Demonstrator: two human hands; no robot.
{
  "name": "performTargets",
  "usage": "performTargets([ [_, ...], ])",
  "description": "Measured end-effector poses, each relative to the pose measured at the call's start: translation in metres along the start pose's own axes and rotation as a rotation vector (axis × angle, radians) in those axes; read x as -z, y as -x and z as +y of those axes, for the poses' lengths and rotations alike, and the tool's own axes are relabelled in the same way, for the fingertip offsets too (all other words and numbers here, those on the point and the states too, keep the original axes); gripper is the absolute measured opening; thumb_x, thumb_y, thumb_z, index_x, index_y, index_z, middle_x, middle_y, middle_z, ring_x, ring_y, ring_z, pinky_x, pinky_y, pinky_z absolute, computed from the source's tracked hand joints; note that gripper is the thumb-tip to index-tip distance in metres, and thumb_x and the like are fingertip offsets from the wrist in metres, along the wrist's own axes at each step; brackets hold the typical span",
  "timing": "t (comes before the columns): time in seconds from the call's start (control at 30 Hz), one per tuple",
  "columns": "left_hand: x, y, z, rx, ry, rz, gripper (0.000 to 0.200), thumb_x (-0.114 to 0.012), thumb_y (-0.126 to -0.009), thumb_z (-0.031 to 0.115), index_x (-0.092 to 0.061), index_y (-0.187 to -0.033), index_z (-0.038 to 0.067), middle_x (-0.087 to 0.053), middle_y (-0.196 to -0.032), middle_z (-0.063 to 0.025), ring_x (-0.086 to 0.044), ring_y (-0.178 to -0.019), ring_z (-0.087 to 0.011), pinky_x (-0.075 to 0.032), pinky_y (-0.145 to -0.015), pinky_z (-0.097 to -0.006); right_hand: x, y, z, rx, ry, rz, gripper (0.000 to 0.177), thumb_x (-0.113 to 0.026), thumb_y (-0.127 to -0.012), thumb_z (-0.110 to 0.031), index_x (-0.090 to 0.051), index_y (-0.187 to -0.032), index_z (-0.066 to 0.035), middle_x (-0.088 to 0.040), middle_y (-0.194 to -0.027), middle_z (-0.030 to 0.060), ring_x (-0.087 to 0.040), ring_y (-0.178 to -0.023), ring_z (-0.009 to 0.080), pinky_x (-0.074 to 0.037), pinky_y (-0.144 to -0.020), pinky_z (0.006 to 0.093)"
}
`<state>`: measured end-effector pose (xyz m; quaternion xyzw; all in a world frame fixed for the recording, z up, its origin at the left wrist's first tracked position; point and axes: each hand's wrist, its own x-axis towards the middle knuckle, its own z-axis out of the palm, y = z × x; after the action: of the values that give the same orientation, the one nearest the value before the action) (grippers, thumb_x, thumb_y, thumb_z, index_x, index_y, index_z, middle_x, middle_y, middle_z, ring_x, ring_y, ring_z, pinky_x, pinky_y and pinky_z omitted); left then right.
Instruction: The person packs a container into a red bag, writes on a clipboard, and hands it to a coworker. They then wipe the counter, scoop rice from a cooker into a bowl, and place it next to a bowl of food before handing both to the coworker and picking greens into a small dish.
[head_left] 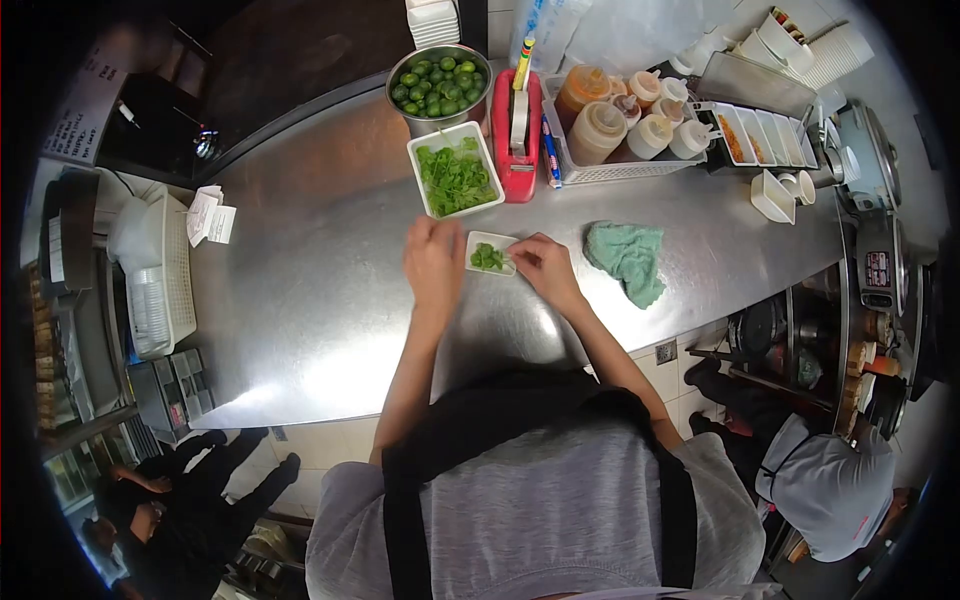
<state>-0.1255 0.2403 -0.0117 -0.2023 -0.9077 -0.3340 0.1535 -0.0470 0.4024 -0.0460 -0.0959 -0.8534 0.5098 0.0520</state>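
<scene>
A small white dish (pixel 477 268) with some green leaves (pixel 487 256) in it sits on the metal counter between my hands. My right hand (pixel 543 266) is at the dish's right edge, its fingers pinched together; anything between them is too small to name. Just left of the dish is my left hand (pixel 434 262), blurred, with curled fingers whose contents I cannot make out. Behind it stands a larger white tub (pixel 498 200) full of leafy green herbs (pixel 455 176). A crumpled green cloth (pixel 626 262) lies to the right.
Limes (pixel 437 87) fill a metal pot behind the tub. Beside them are a red tape dispenser (pixel 517 150) and a basket (pixel 630 174) of sauce bottles. Papers (pixel 210 215) and a white crate (pixel 178 270) are at the left. Other people stand at both lower sides.
</scene>
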Motion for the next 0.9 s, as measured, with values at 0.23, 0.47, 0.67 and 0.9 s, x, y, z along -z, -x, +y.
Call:
performTargets([
  [0.23,0.002,-0.081,-0.039,-0.113,-0.306,-0.006,0.008,-0.064,-0.067,0.009,-0.067,-0.074,0.013,-0.045,-0.091,-0.0077,-0.044,-0.089,-0.0259,-0.041,-0.07,-0.0355,0.02,-0.01,-0.024,0.035,0.124,0.201,0.028,-0.058,-0.076,-0.004,-0.061,-0.104,-0.006,-0.049,-0.085,0.0112,-0.055,-0.068,0.0253,-0.045,-0.063,0.035],
  [0.47,-0.027,-0.117,-0.049,-0.548,-0.686,-0.431,0.009,-0.061,-0.065,0.011,-0.068,-0.068,0.014,-0.047,-0.096,-0.0071,-0.041,-0.099,-0.0257,-0.035,-0.076,-0.037,0.019,-0.021,-0.03,0.171,0.078,0.172,0.024,-0.059,-0.076,-0.002,-0.061,-0.099,-0.005,-0.049,-0.087,0.0093,-0.054,-0.068,0.0233,-0.044,-0.061,0.0336],
  [0.67,0.016,-0.143,-0.036,-0.44,-0.354,-0.632,0.007,-0.068,-0.061,0.011,-0.067,-0.066,0.016,-0.046,-0.095,-0.0029,-0.041,-0.098,-0.023,-0.035,-0.077,-0.0364,0.024,-0.033,-0.049,0.227,0.051,0.197,0.02,-0.059,-0.075,-0.001,-0.062,-0.094,-0.005,-0.049,-0.085,0.0095,-0.055,-0.073,0.0253,-0.044,-0.064,0.0345],
  [0.9,0.029,-0.154,-0.03,-0.422,-0.218,-0.567,0.011,-0.072,-0.061,0.012,-0.067,-0.07,0.017,-0.044,-0.092,-0.0006,-0.041,-0.095,-0.0208,-0.034,-0.077,-0.035,0.015,-0.06,-0.058,0.367,0.167,0.23,0.014,-0.061,-0.071,-0.001,-0.065,-0.084,-0.006,-0.05,-0.084,0.0082,-0.055,-0.075,0.0261,-0.044,-0.063,0.0356],
])
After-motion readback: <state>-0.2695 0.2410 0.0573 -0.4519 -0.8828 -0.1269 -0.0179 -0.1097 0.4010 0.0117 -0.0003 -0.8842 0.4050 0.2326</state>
